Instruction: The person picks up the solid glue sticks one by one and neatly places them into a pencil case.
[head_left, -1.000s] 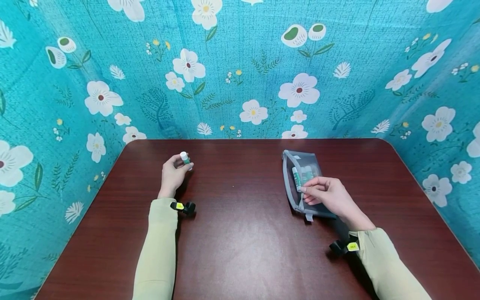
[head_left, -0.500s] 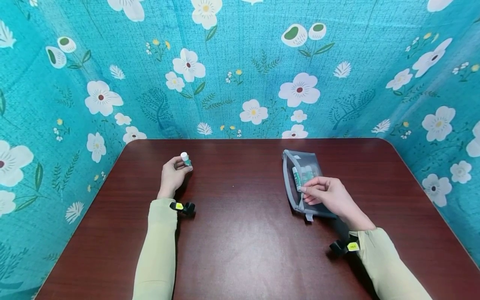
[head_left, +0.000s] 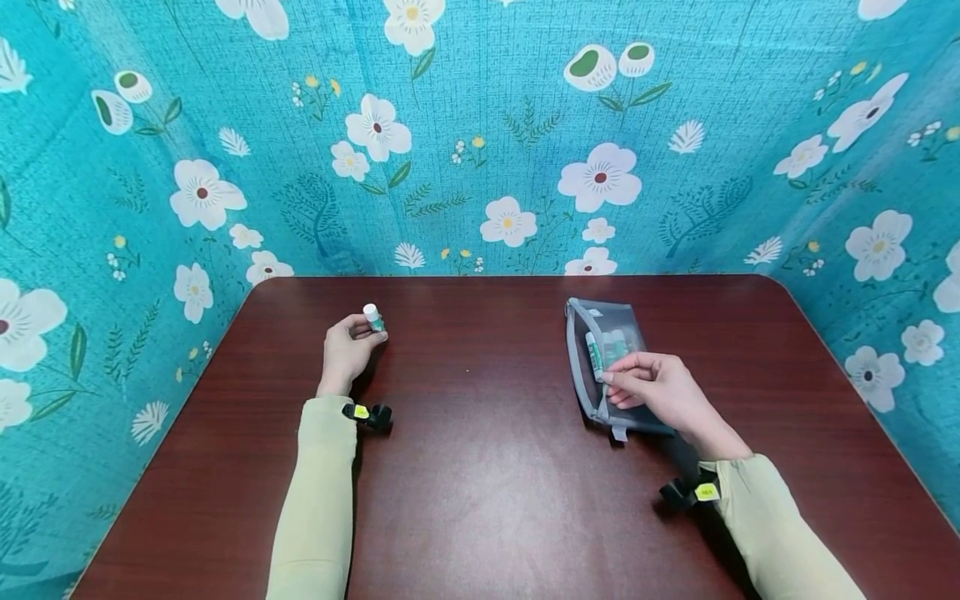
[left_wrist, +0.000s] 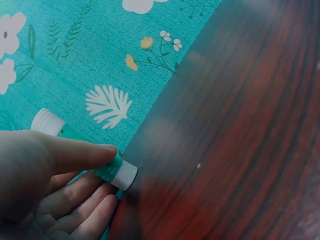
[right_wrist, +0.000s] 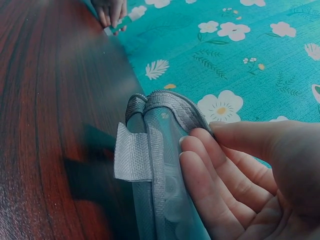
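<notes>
At the far left of the table, my left hand [head_left: 347, 354] holds a glue stick [head_left: 372, 317] with a white cap and green label. The left wrist view shows the thumb lying across this glue stick [left_wrist: 47, 122], its white base end pointing at the table. On the right, my right hand [head_left: 660, 387] pinches the zipper edge of a grey mesh pouch [head_left: 578, 367], between thumb and fingers. The pouch lies with its mouth open to the left. Inside, one glue stick [head_left: 594, 357] shows in the mouth, and more green-and-white shapes show through the mesh.
The dark red-brown wooden table [head_left: 465, 467] spreads between and in front of the hands. A turquoise flowered cloth [head_left: 450, 150] hangs along its back and sides. A fabric tab [right_wrist: 132, 152] sticks out from the pouch's near end.
Both hands stay almost where they were. The glue stick has shifted slightly between the left fingers; the right hand keeps its pinch on the pouch edge.
</notes>
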